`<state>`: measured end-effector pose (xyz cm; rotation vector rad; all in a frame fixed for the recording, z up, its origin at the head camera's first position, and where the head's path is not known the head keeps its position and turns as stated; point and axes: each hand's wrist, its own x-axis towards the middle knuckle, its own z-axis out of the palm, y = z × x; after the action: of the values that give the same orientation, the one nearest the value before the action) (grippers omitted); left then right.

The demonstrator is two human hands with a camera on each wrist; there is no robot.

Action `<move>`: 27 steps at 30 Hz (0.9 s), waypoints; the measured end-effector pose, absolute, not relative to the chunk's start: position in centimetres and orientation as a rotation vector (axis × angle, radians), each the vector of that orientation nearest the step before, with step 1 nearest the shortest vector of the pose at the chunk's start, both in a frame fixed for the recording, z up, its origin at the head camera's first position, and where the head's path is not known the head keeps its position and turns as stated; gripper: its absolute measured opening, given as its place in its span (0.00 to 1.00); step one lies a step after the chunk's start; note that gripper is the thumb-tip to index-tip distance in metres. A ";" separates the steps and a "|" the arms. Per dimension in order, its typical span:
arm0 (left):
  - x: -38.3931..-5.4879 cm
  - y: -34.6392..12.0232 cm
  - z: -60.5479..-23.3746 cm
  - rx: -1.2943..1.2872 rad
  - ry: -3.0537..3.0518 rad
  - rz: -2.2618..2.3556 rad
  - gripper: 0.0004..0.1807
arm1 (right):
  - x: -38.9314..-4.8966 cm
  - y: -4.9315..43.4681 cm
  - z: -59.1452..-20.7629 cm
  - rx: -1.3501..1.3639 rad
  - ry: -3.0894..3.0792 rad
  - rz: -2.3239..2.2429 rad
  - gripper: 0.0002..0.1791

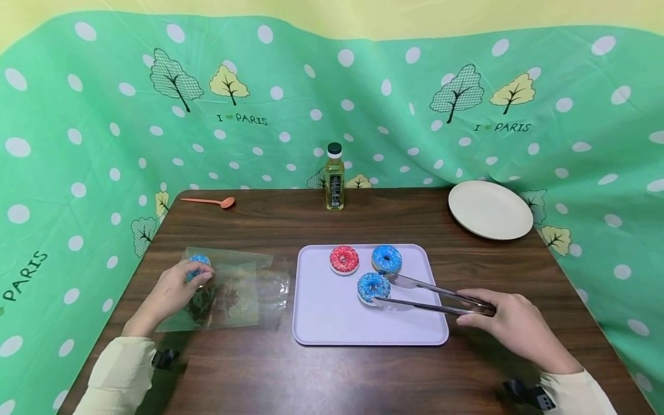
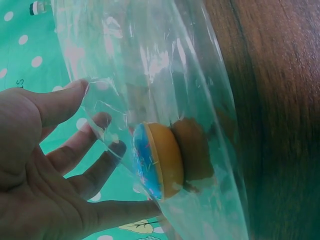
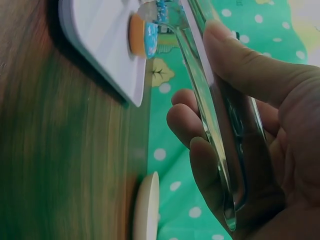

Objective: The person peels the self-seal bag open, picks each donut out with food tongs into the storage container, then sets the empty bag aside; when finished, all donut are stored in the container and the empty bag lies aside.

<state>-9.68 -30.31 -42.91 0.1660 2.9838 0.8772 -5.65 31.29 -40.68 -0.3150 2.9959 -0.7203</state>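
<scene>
My left hand (image 1: 173,288) pinches the edge of a clear plastic bag (image 1: 244,288) lying at the left of the table. Inside the bag is a blue-iced donut (image 2: 167,160) with sprinkles, partly behind my fingers in the head view. With my right hand (image 1: 519,323) I grip metal tongs (image 1: 441,308) near their closed end. Their tips lie on either side of a blue sprinkled donut (image 1: 367,283) over the lilac tray (image 1: 332,325); whether it is lifted, I cannot tell. Just behind it is another blue donut (image 1: 394,253), and a red donut (image 1: 337,266) sits to the left.
At the back stands an oil bottle (image 1: 335,184) with a dark cap. An orange spoon (image 1: 204,201) lies at the back left of the wooden table (image 1: 270,369). A cream plate (image 1: 490,210) is at the back right. Patterned green cloth (image 1: 363,104) hangs behind.
</scene>
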 end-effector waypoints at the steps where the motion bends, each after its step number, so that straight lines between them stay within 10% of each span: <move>1: -9.7 -30.3 -42.9 0.165 2.983 0.877 0.13 | -5.6 31.5 -40.7 -0.314 2.995 -0.716 0.26; 27: -9.9 -30.2 -43.1 0.163 2.968 0.876 0.14 | -4.4 34.6 -40.5 -0.298 3.010 -0.576 0.29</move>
<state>-9.88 -30.24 -43.13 0.1626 2.9684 0.8761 -4.36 34.58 -40.51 -0.2984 3.0099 -0.5762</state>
